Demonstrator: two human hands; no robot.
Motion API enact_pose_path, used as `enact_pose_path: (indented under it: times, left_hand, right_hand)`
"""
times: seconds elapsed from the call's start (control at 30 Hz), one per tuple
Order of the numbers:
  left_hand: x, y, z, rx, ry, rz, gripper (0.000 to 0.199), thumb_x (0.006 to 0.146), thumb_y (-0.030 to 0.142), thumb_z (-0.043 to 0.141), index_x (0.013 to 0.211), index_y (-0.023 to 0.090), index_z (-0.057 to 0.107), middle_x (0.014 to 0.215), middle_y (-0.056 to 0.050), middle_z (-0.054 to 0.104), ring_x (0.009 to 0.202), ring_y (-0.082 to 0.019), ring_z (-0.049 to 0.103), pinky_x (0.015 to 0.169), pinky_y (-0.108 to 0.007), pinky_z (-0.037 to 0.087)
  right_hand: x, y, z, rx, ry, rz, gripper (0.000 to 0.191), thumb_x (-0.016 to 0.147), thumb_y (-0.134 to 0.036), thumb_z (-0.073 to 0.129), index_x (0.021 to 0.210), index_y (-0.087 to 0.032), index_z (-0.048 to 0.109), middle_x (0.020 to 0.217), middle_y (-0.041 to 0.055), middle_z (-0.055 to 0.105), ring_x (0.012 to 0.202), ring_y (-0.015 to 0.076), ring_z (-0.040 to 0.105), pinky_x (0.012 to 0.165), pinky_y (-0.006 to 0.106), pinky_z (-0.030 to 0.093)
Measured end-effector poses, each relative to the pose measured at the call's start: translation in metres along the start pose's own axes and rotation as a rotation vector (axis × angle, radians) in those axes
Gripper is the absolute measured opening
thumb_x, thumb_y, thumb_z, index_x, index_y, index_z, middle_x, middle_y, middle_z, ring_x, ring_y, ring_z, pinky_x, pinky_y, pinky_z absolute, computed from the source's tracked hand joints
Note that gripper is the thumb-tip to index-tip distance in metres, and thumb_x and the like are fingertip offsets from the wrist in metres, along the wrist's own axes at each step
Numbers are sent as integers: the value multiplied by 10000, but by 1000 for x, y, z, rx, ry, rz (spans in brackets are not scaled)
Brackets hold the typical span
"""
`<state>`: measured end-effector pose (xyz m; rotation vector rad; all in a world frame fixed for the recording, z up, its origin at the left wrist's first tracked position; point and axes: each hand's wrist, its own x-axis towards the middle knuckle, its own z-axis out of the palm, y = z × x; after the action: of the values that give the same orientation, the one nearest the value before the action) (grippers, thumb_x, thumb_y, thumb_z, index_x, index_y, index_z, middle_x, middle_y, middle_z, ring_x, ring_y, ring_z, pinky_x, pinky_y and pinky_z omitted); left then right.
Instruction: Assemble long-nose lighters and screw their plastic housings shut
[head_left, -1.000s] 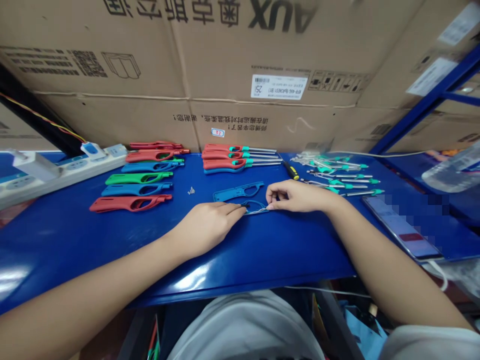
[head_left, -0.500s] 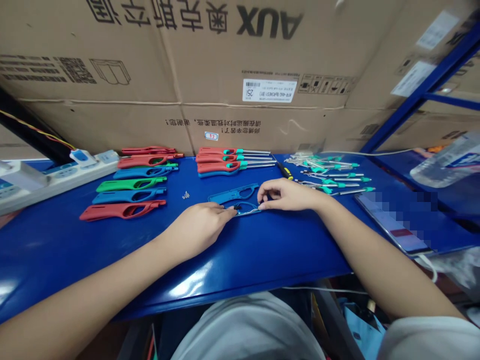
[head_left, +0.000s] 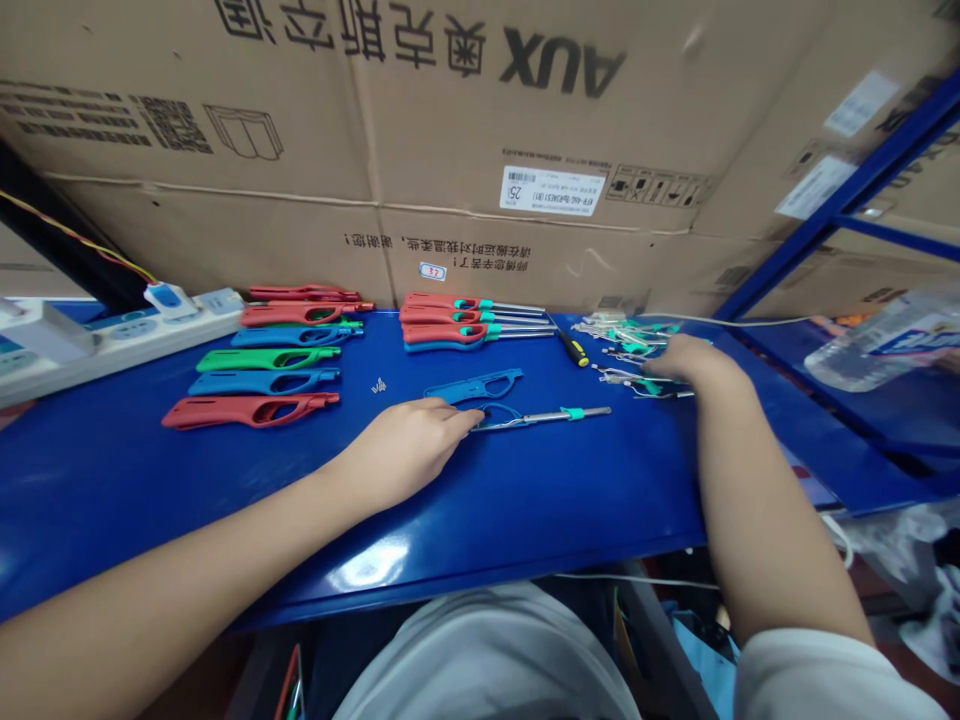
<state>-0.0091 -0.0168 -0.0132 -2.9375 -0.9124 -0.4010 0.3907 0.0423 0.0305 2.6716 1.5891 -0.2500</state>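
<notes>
My left hand point(head_left: 416, 440) is closed, thumb and fingers pinching the rear end of a blue lighter half-shell point(head_left: 504, 410) on the table. Wires and a metal lighter tube point(head_left: 555, 416) with a teal collar lie along this shell, the tube pointing right. Just behind it rests another blue half-shell point(head_left: 472, 386), with an open trigger loop. Over to the right, my right hand point(head_left: 694, 362) reaches down among several metal tubes with teal collars and white wires point(head_left: 626, 345). Its fingertips are partly hidden there, so their grip is unclear.
Red, blue and green lighter shells point(head_left: 262, 383) form a column at left. Lighters with tubes fitted point(head_left: 450, 330) are stacked at the back, beside a yellow-black screwdriver point(head_left: 574, 350). Small screws point(head_left: 379, 385) lie nearby. A power strip point(head_left: 135, 340) and a plastic bottle point(head_left: 877, 345) flank the area.
My right hand has left the blue half-shell and moved right to the pile of tubes. The metal tube in the shell is now uncovered. My left hand stays on the shell.
</notes>
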Motion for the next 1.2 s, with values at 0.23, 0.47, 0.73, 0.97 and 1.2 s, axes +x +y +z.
enact_pose_path:
  times: [0.23,0.47,0.73,0.97,1.2]
  left_hand:
    - [0,1,2,-23,38,-4,343,992,164,487,1306,159,622,1166,-84,746,1034,-244,712,873,-375,598]
    - [1,7,-2,-33,55,-40,314,994,240,518,1275,172,640,1201,-60,736,1068,-247,699,902,-390,584]
    - [5,5,-2,-73,57,-55,287,1027,258,461,1215,166,657,1164,-91,727,1070,-256,668,940,-416,551]
    - [5,3,3,-113,52,-98,291,1025,245,446,1209,150,651,1150,-104,717,1070,-269,654,947,-436,547]
    - [5,2,4,-162,46,-101,313,1019,283,488,1265,141,619,1184,-125,690,1113,-275,634,1000,-460,523]
  right_hand:
    - [19,6,9,5,8,62,315,685,-348,801,914,-176,671,1076,246,655,1104,481,610,836,572,511]
    - [7,-1,1,106,130,2,140,820,-305,690,837,-176,639,1038,243,682,1090,453,638,870,566,510]
    - [-37,-57,22,414,63,-843,258,965,-417,490,1004,-206,633,989,92,717,870,230,665,766,353,526]
    - [-55,-79,41,183,23,-1021,234,984,-326,462,1058,-212,653,963,71,716,821,203,628,722,305,440]
    - [-51,-66,31,243,-157,-1046,302,827,-434,695,983,-180,649,852,59,673,720,171,588,643,276,452]
